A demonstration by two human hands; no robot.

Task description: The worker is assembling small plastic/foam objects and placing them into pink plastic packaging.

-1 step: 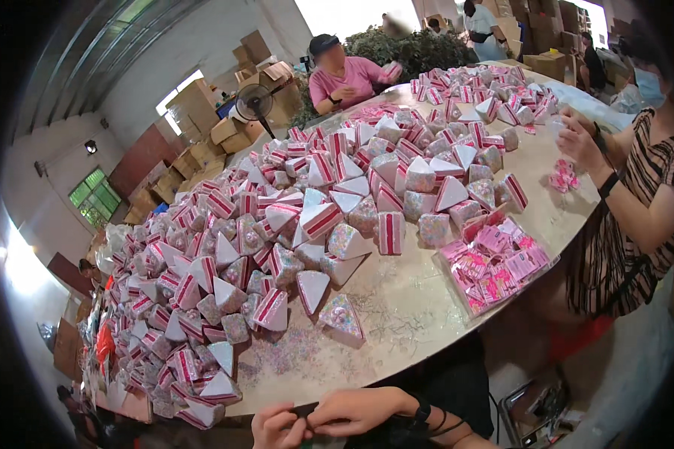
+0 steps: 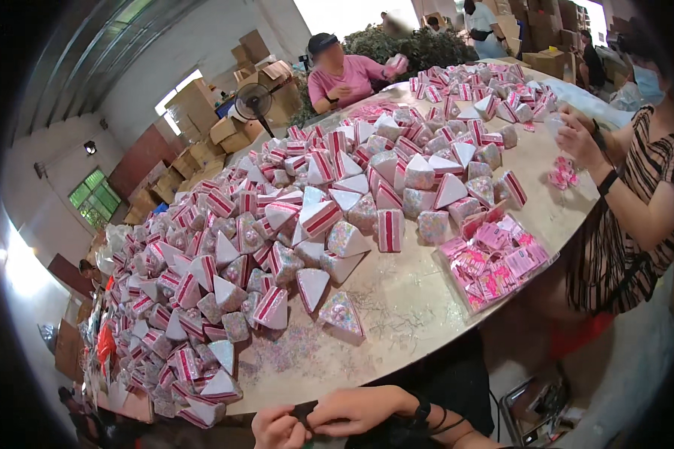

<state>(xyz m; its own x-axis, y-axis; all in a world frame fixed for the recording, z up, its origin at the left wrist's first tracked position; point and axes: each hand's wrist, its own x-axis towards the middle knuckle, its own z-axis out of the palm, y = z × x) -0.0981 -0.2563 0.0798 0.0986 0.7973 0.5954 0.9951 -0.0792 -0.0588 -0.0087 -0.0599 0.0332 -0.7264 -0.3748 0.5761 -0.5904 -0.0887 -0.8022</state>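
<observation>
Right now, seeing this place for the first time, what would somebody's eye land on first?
Probably the great heap of pink-and-white cake-slice shapes, covering much of the table from its left side through the middle. Next might come the bright pink packets piled right of it, by the table's edge. At the bottom, the person's left hand and right hand sit close together.

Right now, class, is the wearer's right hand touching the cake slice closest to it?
Apart. The head view shows the right hand at the lower edge, with a strip of table visible between it and that cake slice.
</observation>
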